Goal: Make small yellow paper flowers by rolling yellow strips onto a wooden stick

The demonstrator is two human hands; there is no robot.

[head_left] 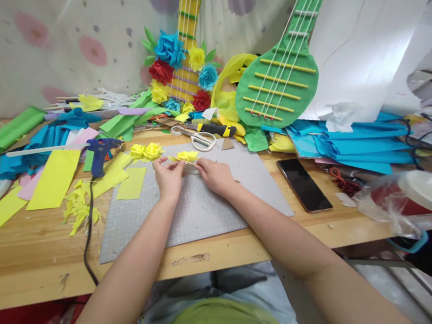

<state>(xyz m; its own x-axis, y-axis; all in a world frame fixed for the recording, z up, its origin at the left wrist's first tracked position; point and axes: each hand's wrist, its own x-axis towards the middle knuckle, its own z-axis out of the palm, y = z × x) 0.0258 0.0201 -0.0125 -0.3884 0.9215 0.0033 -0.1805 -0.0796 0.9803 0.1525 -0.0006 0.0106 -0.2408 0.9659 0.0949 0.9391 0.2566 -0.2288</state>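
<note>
A yellow paper flower (186, 156) is held up between my two hands, just above the grey cutting mat (207, 217). My left hand (169, 176) is closed, thumb and fingers pinching the flower's left side. My right hand (215, 175) is closed too, its fingertips around a thin pale stick under the flower; a small end seems to show past the palm. Two finished-looking yellow paper roses (146, 151) lie just beyond my left hand. White-handled scissors (204, 141) rest behind my right hand. A yellow paper rectangle (131, 184) lies on the mat's left side.
A blue glue gun (99, 155) stands at left, its black cable (90, 233) crossing the table edge. Yellow scraps (80, 206) lie beside it. A phone (304, 185) is at right. Behind stand a green paper-covered instrument (278, 90) and a yellow, flower-trimmed one (186, 77).
</note>
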